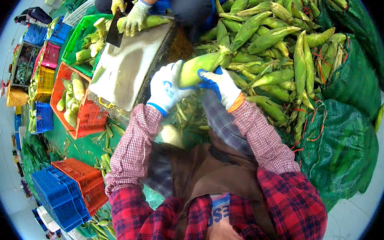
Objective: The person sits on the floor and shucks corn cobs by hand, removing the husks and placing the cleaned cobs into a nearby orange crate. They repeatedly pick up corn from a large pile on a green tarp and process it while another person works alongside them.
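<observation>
A green ear of corn in its husk (198,68) is held up between my two gloved hands. My left hand (167,86), in a white glove with a blue cuff, wraps round its left end. On the other side, my right hand (225,86) grips the husk with blue-coated fingers. The ear's leafy tip points up and to the right, over a heap of corn in husks (273,41). Left of my hands lies a white cutting board (127,70), streaked with grey.
Across the board, another person's gloved hands (136,17) hold a cleaver (115,31) and an ear of corn. An orange crate (96,114) and a green crate (70,42) hold trimmed ears. Green mesh sacks (342,147) lie right; blue crates (60,195) stand lower left.
</observation>
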`<move>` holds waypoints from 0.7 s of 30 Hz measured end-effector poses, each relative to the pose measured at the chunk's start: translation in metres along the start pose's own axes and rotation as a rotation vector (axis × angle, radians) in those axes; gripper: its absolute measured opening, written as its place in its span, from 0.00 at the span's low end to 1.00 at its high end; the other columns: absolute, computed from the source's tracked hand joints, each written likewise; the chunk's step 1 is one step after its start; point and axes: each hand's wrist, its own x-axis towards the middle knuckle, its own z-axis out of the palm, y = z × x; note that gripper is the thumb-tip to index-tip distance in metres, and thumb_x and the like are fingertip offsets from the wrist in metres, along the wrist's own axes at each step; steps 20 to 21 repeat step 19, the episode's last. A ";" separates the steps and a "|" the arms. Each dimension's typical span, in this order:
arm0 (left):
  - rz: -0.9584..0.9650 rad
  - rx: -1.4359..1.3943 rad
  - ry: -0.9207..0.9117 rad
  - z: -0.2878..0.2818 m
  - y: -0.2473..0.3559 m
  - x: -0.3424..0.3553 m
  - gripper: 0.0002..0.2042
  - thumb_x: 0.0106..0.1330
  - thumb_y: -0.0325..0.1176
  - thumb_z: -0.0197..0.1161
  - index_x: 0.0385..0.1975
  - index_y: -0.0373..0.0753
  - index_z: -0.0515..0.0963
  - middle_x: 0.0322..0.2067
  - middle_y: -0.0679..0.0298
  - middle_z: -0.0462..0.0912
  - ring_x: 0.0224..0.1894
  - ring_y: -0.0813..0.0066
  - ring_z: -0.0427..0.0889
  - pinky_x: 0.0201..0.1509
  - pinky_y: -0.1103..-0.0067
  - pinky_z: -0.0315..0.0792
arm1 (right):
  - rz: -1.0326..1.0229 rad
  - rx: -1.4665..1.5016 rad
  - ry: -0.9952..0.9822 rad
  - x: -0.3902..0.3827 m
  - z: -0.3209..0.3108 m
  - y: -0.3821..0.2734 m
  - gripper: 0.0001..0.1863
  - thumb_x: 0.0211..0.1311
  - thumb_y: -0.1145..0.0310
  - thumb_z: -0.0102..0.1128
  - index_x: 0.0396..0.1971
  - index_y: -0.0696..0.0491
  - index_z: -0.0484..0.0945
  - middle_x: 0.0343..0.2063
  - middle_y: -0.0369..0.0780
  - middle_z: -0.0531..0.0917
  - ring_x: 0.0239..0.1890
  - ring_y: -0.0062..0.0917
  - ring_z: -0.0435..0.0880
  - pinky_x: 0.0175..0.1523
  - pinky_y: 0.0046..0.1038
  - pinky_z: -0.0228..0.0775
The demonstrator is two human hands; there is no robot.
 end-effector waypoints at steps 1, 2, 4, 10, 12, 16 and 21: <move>0.005 0.005 -0.008 0.000 -0.001 0.001 0.45 0.44 0.53 0.77 0.62 0.36 0.70 0.53 0.54 0.79 0.52 0.56 0.78 0.57 0.65 0.73 | -0.003 0.016 -0.003 0.002 -0.003 0.003 0.24 0.59 0.71 0.70 0.55 0.57 0.75 0.47 0.39 0.83 0.48 0.27 0.83 0.55 0.29 0.76; 0.003 0.003 -0.014 0.001 -0.001 0.003 0.44 0.44 0.53 0.77 0.62 0.36 0.70 0.53 0.54 0.79 0.52 0.56 0.78 0.58 0.65 0.73 | -0.012 0.036 -0.026 0.005 -0.008 0.008 0.24 0.59 0.72 0.69 0.55 0.57 0.75 0.47 0.39 0.83 0.48 0.27 0.83 0.54 0.29 0.76; -0.002 0.001 -0.027 0.002 -0.002 0.005 0.44 0.44 0.53 0.77 0.62 0.37 0.70 0.53 0.54 0.79 0.52 0.56 0.78 0.58 0.65 0.73 | -0.030 0.079 -0.071 0.009 -0.013 0.015 0.23 0.60 0.74 0.67 0.55 0.58 0.74 0.47 0.39 0.83 0.47 0.26 0.83 0.54 0.29 0.76; 0.034 0.016 -0.046 0.012 -0.002 0.010 0.44 0.43 0.50 0.78 0.63 0.39 0.70 0.55 0.54 0.78 0.55 0.56 0.77 0.60 0.66 0.72 | 0.018 0.209 -0.037 0.004 -0.022 0.019 0.21 0.61 0.72 0.65 0.54 0.57 0.75 0.46 0.39 0.83 0.47 0.27 0.83 0.53 0.30 0.77; 0.058 0.008 -0.034 0.014 -0.002 0.013 0.45 0.43 0.50 0.78 0.63 0.38 0.69 0.55 0.54 0.78 0.56 0.56 0.77 0.61 0.66 0.72 | 0.059 0.220 0.003 0.002 -0.021 0.015 0.20 0.61 0.72 0.65 0.54 0.56 0.75 0.45 0.39 0.84 0.46 0.27 0.83 0.51 0.31 0.78; 0.066 0.089 -0.062 0.015 0.006 0.016 0.45 0.45 0.50 0.78 0.64 0.38 0.69 0.57 0.54 0.77 0.56 0.55 0.76 0.61 0.64 0.71 | 0.070 0.253 0.103 0.010 -0.022 0.021 0.19 0.62 0.70 0.65 0.53 0.55 0.75 0.45 0.40 0.84 0.45 0.29 0.84 0.47 0.33 0.80; 0.073 0.154 -0.070 0.013 0.014 0.017 0.45 0.46 0.51 0.77 0.65 0.38 0.68 0.58 0.54 0.75 0.57 0.55 0.76 0.62 0.64 0.71 | 0.000 0.331 0.098 0.012 -0.022 0.029 0.21 0.62 0.67 0.67 0.54 0.54 0.75 0.45 0.39 0.84 0.46 0.29 0.85 0.49 0.33 0.80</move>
